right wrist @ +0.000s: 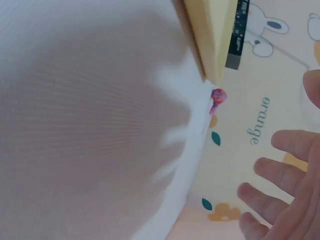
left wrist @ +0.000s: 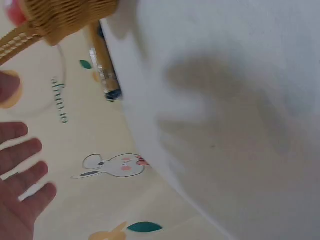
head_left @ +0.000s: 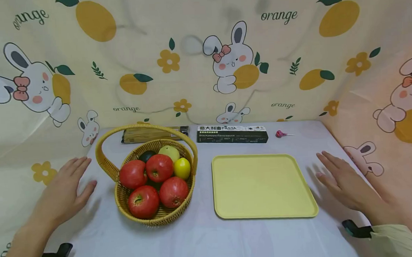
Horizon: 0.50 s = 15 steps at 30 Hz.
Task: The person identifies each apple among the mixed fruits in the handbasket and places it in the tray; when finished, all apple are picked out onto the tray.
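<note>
My left hand (head_left: 63, 192) hovers left of a wicker basket (head_left: 155, 221), fingers straight and thumb apart, holding nothing. In the basket lie several red apples (head_left: 144, 202), a red pomegranate-like fruit (head_left: 174, 192), a yellow lemon (head_left: 182, 168), a pale green fruit (head_left: 169, 152) and a dark green one (head_left: 147, 156). Its tall handle rises over the back. To the right of a pale yellow tray (head_left: 261, 185), my right hand (head_left: 346, 183) is held with straight fingers and nothing in it. In the wrist views, the spread fingers of the left hand (left wrist: 25, 170) and right hand (right wrist: 290, 185) show bare.
Behind the basket lies a pack of dry spaghetti (head_left: 147, 135). A black and white pasta box (head_left: 232, 135) lies behind the tray, with a wrapped lollipop (head_left: 280, 134) to its right. A printed cloth (head_left: 189, 79) hangs around the white table (head_left: 205, 241).
</note>
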Tool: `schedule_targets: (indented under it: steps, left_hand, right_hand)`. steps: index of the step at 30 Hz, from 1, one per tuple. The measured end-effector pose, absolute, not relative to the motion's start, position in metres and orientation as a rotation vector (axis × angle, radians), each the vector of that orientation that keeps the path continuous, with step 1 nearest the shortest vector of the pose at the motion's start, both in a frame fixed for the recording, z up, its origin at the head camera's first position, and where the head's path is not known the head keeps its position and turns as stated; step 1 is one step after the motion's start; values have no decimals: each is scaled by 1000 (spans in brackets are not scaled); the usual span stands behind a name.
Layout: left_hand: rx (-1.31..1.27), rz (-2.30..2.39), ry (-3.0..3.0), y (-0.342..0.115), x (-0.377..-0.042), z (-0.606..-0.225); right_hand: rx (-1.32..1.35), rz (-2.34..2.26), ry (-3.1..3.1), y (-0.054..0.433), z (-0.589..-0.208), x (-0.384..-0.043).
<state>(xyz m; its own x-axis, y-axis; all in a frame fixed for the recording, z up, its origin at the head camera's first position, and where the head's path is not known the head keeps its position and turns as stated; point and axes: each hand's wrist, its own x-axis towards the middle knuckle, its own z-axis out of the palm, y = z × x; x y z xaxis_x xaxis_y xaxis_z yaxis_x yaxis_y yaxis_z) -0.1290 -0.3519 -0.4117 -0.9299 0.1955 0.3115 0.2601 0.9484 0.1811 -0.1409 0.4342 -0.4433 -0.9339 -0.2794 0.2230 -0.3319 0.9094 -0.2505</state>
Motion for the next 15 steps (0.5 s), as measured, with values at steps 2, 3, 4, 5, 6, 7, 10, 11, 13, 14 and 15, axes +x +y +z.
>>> schedule_targets:
  steps: [2,3,4,5,6,7,10,11,13,14,15]
  left_hand:
    - [-339,-429,-2803,-353,-122,-407]
    - [-341,-485,-2788,-353,-118,-404]
    - [-344,-539,-2766,-353,-114,-401]
    - [-349,-587,-2736,-353,-109,-399]
    - [-350,-624,-2709,-352,-105,-397]
    - [-355,-661,-2677,-350,-101,-395]
    - [-377,-758,-2590,-343,-92,-389]
    - [-385,-794,-2569,-340,-89,-387]
    - [-406,-873,-2548,-333,-85,-382]
    - [-416,-905,-2545,-330,-83,-380]
    - [-421,-937,-2547,-326,-82,-378]
  right_hand:
    - [472,466,-2868,436,-442,-139]
    - [478,477,-2854,436,-441,-138]
    - [485,488,-2844,437,-441,-137]
    - [491,495,-2831,438,-440,-137]
    - [500,503,-2821,438,-439,-136]
    - [503,506,-2815,438,-437,-136]
    - [509,491,-2805,438,-434,-135]
    - [504,492,-2807,438,-432,-135]
    - [492,490,-2817,438,-430,-135]
    - [481,483,-2826,438,-429,-135]
    - [472,487,-2835,438,-429,-135]
